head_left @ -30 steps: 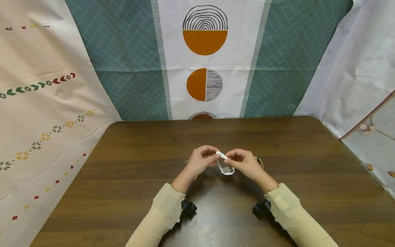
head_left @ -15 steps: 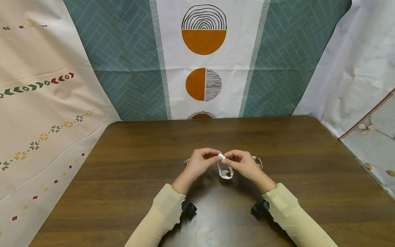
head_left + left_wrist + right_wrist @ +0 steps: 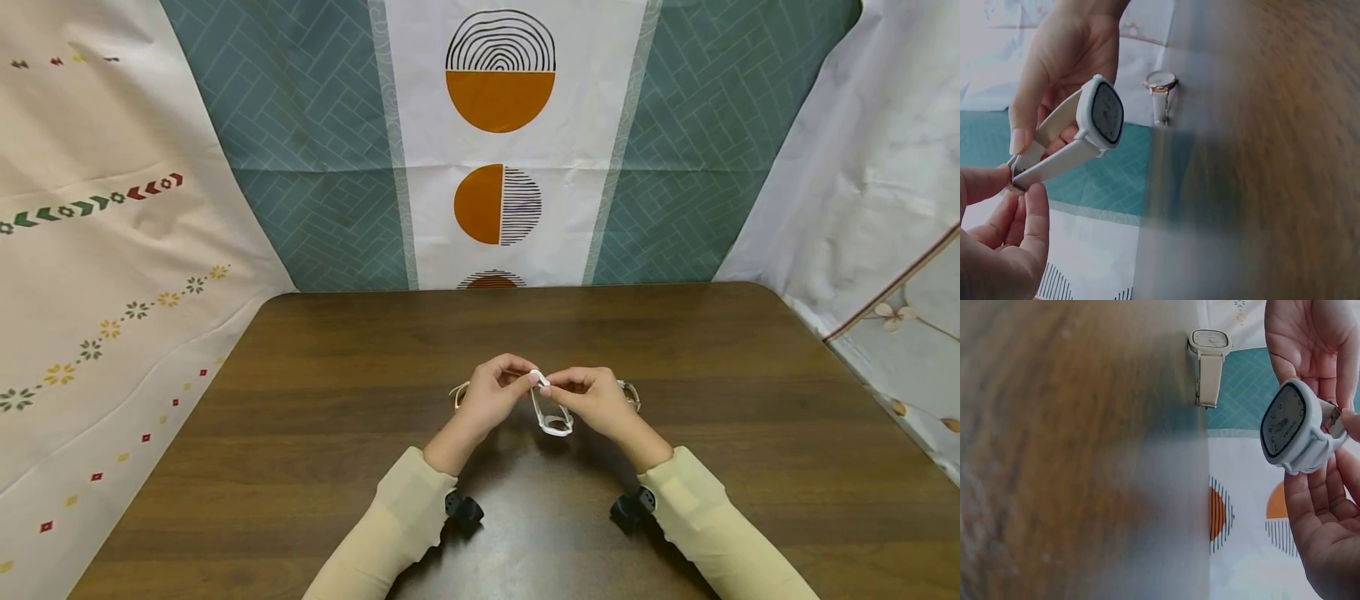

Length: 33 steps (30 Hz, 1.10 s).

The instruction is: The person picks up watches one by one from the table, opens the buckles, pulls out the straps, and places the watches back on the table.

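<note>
Both hands meet above the middle of the brown table [image 3: 315, 467] and share a white watch [image 3: 553, 417] with a rounded square face [image 3: 1107, 112]. My left hand [image 3: 525, 382] pinches the strap ends by the buckle [image 3: 1017, 180] between thumb and forefinger. My right hand [image 3: 553, 388] grips the strap from the other side, thumb on the band near the case [image 3: 1285, 428]. The watch's loop hangs below the fingertips, off the table.
Two more watches lie on the table: a cream one [image 3: 1209, 362] just behind my left hand [image 3: 457, 392] and a rose-gold-cased one [image 3: 1160, 94] behind my right hand [image 3: 631, 392]. Patterned cloth [image 3: 495, 167] hangs at the back and along both sides.
The hands stay almost where they were. The hanging watch loop has narrowed and turned slightly as the strap ends came together at the fingertips.
</note>
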Tool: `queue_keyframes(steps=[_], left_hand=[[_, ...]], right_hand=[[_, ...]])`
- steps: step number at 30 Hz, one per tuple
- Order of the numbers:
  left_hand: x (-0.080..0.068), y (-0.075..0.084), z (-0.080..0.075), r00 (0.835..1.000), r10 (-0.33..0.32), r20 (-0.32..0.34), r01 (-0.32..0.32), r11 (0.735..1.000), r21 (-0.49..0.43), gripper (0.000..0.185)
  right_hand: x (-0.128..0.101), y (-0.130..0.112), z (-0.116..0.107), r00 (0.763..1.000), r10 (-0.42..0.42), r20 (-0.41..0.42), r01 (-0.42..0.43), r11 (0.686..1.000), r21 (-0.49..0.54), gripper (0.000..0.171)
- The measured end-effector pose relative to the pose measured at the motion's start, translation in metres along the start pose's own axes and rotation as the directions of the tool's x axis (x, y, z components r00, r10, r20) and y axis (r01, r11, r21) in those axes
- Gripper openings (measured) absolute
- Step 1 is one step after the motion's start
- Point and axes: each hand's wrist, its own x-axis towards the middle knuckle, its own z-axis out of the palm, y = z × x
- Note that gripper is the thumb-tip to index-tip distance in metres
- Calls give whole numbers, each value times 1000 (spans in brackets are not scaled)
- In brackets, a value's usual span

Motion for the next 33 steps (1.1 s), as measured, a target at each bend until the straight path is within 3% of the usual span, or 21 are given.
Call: queue_keyframes(steps=[5,9,15,19,25,33], left_hand=[[0,1,-1,999,-41,11,42,999,-24,17],[1,3,-9,993,-44,106,43,999,13,17],[2,5,-17,976,13,217,-47,987,151,18],[3,4,-19,969,35,246,-91,971,220,16],[0,3,-16,979,49,198,-102,958,269,12],[0,2,-6,998,19,65,-30,983,179,14]], right_hand=[[0,0,-1,1000,-12,10,12,1000,-9,16],[-1,3,-1,998,-48,45,48,999,-7,14],[-1,6,-2,990,-78,121,75,997,34,12],[0,7,-1,988,-80,134,77,997,31,9],[0,7,0,990,-63,129,61,998,15,11],[-1,7,0,997,-38,65,36,999,20,12]])
